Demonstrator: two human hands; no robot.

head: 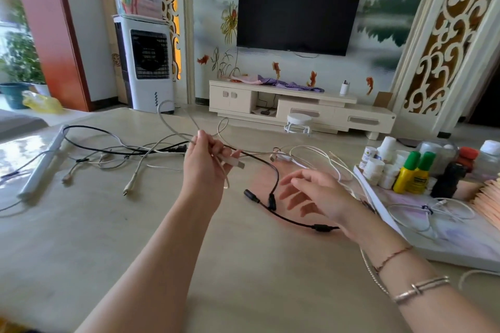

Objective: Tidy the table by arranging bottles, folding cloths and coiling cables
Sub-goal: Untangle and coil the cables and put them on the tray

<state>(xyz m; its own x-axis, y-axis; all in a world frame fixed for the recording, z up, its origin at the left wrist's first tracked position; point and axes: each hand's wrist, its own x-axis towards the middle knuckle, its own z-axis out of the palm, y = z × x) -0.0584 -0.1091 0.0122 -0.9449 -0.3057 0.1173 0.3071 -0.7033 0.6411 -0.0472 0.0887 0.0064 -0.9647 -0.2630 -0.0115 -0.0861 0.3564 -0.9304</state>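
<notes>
Bottles [400, 167] stand grouped far right; loose cables [130, 154] sprawl across the desk [135, 238]. Left hand [205, 167] pinches a pale cable [173, 119], right hand [316, 194] fingers spread.

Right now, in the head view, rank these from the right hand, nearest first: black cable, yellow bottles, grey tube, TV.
1. Black cable, just left of the right hand.
2. Yellow bottles, right.
3. Grey tube, far left.
4. TV, on the far wall.

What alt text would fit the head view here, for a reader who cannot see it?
The left hand holds up a loop of pale cable above a beige table strewn with tangled cables, while the open right hand hovers over a black cable. Bottles cluster at the right.
</notes>
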